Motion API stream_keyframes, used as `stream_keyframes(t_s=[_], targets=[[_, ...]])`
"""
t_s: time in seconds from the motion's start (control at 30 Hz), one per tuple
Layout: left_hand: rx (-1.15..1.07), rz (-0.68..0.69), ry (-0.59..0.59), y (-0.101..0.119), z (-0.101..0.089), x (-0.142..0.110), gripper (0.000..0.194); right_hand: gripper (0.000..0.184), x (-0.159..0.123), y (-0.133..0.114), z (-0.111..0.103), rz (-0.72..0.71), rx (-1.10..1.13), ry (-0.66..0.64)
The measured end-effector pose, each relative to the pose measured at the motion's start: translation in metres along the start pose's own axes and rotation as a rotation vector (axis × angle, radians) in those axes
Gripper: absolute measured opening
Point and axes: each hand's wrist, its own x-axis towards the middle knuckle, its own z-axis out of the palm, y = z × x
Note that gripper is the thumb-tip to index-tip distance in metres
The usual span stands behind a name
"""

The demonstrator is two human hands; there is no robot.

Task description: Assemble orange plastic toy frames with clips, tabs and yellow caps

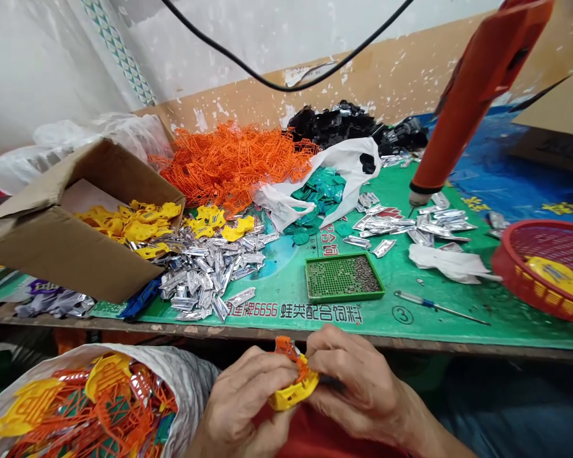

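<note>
My left hand (246,397) and my right hand (358,388) hold a yellow plastic piece with orange lattice plastic fitted to it (291,381) between them, low in the view above my lap. Their fingers hide much of it. To the lower left, a woven sack (191,381) holds a mix of yellow and orange plastic parts. On the table ahead lie a heap of orange plastic lattice (229,165), loose silver metallic pieces (210,270) and yellow plastic parts in a cardboard box (100,254).
A hanging orange power tool (477,95) points down over the green-printed table (286,312). Nearby are teal pieces, black pieces, a green tray of screws (342,278), a screwdriver (434,307) and a red plastic basket (544,267).
</note>
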Motion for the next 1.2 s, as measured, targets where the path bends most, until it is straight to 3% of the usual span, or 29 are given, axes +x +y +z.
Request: stream_keyframes(t_s=[0.33, 0.6, 1.0, 1.2], targets=[[-0.01, 0.03, -0.084, 0.0, -0.003, -0.004, 0.03, 0.015, -0.008, -0.01, -0.007, 0.029, -0.207, -0.174], [0.081, 0.026, -0.173, 0.005, -0.004, -0.006, 0.03, 0.016, -0.018, -0.006, -0.003, 0.078, -0.111, -0.082], [0.123, 0.023, -0.151, 0.005, -0.003, -0.001, 0.033, 0.016, -0.017, -0.006, 0.001, 0.113, -0.046, -0.036], [0.019, -0.014, -0.164, 0.004, -0.004, 0.002, 0.026, 0.012, -0.015, -0.009, 0.0, 0.149, 0.014, -0.043]])
